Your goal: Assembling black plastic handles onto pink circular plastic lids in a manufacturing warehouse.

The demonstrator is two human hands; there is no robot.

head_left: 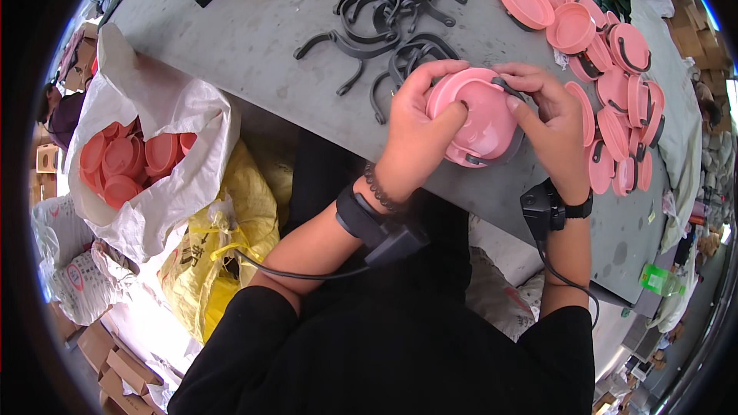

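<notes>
The hands are both clamped on a round pink lid (483,119), which sits between them above the near edge of the grey bench (269,54). The left hand (419,121) grips its left side, thumb across the top face; the right hand (555,114) holds the upper right, fingers at a dark grey curved handle (507,87) on the lid. Loose grey handles (369,15) lie just beyond, and more pink lids (615,92) are heaped to the right.

The pink piece (487,114) looks smooth, glossy plastic, the grey strips (369,54) matt plastic, the tabletop (254,46) matt.
</notes>
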